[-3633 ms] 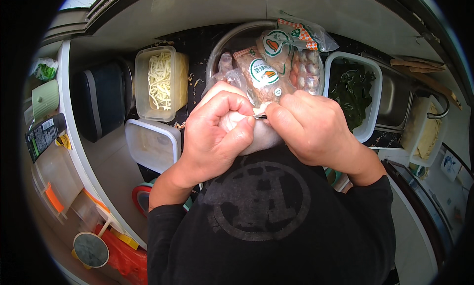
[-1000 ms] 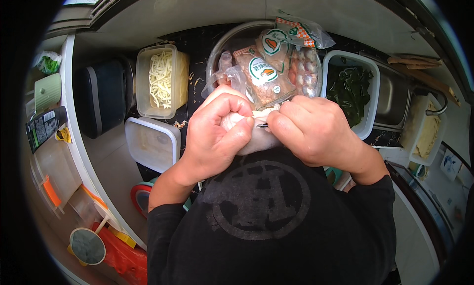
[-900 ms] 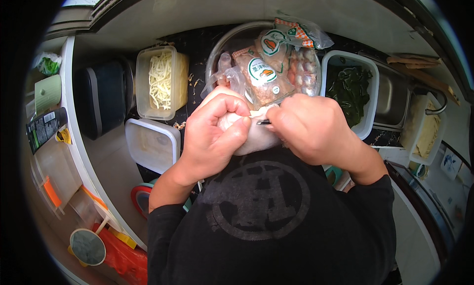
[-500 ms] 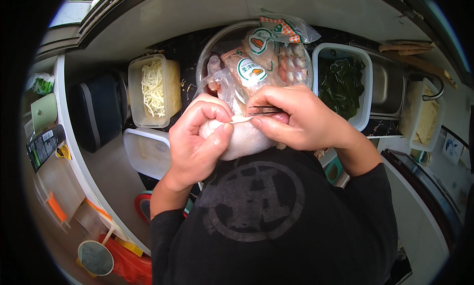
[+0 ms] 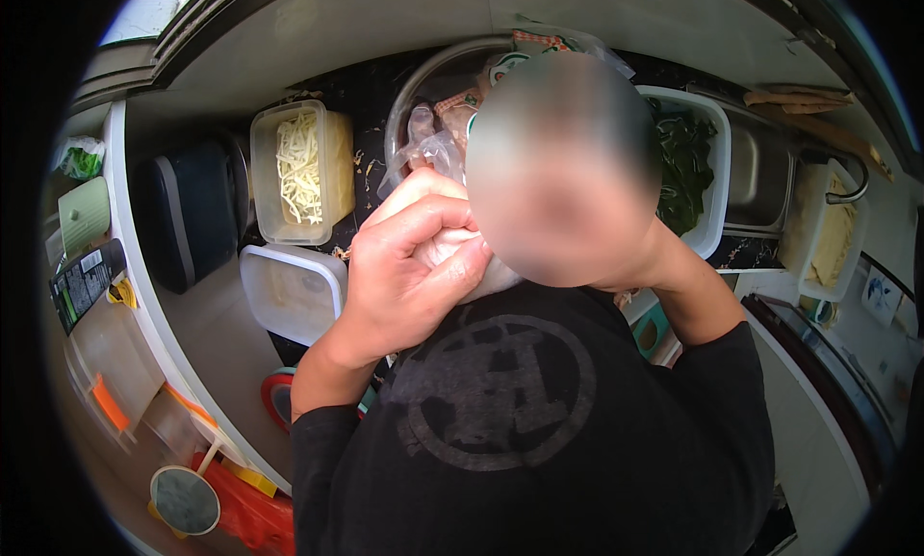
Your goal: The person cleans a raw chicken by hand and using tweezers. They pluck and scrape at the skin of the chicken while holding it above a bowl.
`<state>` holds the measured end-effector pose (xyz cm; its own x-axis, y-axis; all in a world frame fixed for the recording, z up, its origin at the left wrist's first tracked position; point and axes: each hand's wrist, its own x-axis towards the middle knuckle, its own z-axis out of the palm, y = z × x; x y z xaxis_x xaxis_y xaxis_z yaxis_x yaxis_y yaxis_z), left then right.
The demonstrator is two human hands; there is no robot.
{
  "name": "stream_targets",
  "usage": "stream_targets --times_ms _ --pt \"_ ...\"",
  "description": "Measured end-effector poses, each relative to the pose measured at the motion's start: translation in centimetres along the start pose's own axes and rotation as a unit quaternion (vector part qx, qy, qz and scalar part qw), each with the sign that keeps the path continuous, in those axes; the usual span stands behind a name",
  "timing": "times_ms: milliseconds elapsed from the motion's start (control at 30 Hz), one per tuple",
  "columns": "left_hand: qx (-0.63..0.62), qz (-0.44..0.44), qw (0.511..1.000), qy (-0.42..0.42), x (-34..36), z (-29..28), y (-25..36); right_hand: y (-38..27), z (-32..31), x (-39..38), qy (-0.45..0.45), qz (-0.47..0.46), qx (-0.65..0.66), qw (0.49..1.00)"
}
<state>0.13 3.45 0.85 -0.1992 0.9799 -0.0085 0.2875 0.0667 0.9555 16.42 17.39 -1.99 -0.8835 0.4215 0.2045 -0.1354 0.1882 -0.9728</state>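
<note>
My left hand (image 5: 409, 258) is closed on a pale, smooth-skinned piece of raw poultry (image 5: 445, 248), its thumb and bent forefinger pinching the skin. The poultry lies low in front of my black shirt, partly covered by my fingers. A round blurred patch covers most of my right hand (image 5: 656, 259); only the wrist side shows clearly, so its fingers and anything in them are hidden. Just beyond my hands sits a steel bowl (image 5: 409, 86) with raw pinkish meat (image 5: 421, 125) and clear plastic packaging (image 5: 441, 154), partly behind the blur.
On the left stand a tub of pale shreds (image 5: 300, 166) and a white-rimmed plastic container (image 5: 289, 291). A container of dark green leaves (image 5: 688, 161) is at the right, beside a steel sink (image 5: 756, 176). Farther right stands another tub with yellowish sheets (image 5: 835, 238).
My left hand has shifted slightly right and rolled over the poultry. The right hand, which held thin black tweezers at the skin, is now covered by the blurred patch.
</note>
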Motion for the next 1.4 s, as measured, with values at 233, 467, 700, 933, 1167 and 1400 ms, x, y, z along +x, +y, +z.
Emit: stream_targets --times_ms 233,467,700,933,1167,1400 --pt "-0.011 0.009 1.0 0.017 0.0 0.0 0.2 -0.3 -0.5 0.1 -0.046 0.068 0.035 0.996" --pt "-0.003 0.012 1.0 0.029 0.0 0.0 0.3 -0.3 -0.4 0.5 -0.066 0.036 0.003 0.997" --pt "-0.068 -0.035 0.996 0.042 -0.5 0.0 -0.1 -0.4 -0.7 0.4 -0.076 0.077 0.05 0.993" --pt "-0.084 -0.034 0.995 0.047 -0.5 -0.2 -0.3 -0.1 -1.0 0.4 -0.082 0.091 0.086 0.989" --pt "-0.095 -0.022 0.995 0.035 -0.2 -0.1 -0.4 0.1 -1.1 0.7 -0.084 0.063 0.071 0.992" --pt "-0.097 -0.036 0.994 0.033 0.0 0.0 -0.3 0.0 -1.2 0.8 -0.077 0.112 0.097 0.986"
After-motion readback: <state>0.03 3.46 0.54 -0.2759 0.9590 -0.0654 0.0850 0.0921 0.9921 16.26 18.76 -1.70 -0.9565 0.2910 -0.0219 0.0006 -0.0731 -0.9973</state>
